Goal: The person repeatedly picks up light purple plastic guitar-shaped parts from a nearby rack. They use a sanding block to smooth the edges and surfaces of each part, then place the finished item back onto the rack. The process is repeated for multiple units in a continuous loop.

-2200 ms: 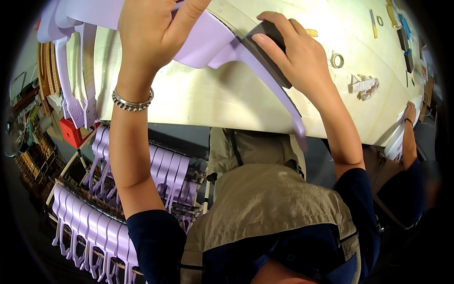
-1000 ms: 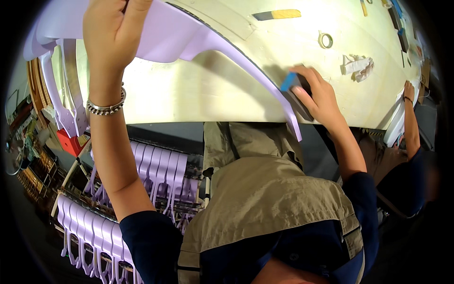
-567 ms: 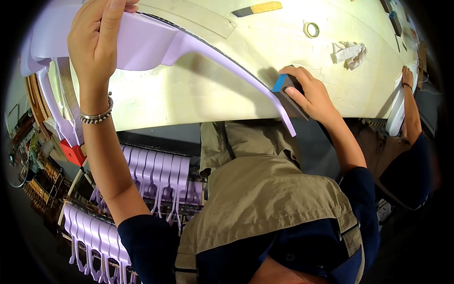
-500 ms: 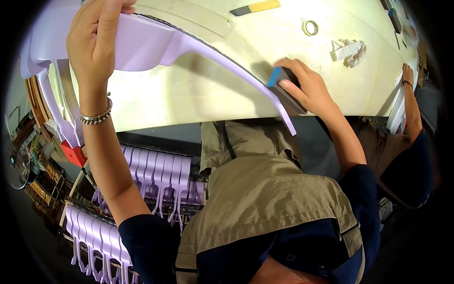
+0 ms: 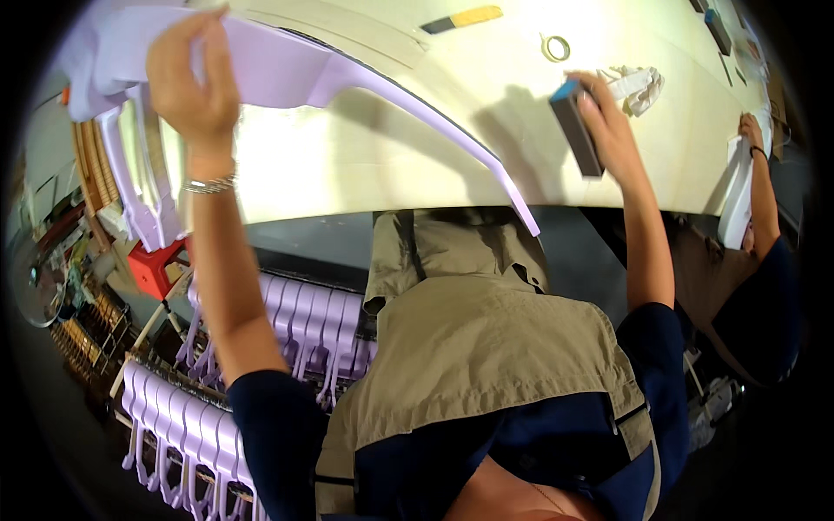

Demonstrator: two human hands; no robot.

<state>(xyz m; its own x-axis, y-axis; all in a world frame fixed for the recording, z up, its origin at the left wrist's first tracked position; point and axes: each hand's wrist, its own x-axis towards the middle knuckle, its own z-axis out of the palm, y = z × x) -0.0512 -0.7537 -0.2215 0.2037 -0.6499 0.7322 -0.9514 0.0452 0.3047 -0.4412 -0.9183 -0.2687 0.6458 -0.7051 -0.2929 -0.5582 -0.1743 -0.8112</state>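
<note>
On the pale worktable the left hand grips one lilac plastic part, fingers curled over its upper edge with the thumb on the near face; the part's long thin arm sweeps away to the right and ends past the table's near edge. The right hand holds one dark sanding block with a blue top, fingers pressed together along its right side; the thumb is hidden. The block sits clear of the lilac arm, well to the right of the left fingers. Beyond the right fingertips lie one crumpled white rag and one small tape ring. Below the left wrist, two rows of lilac parts hang on a rack. At far right, another person's hand rests on one white piece.
</note>
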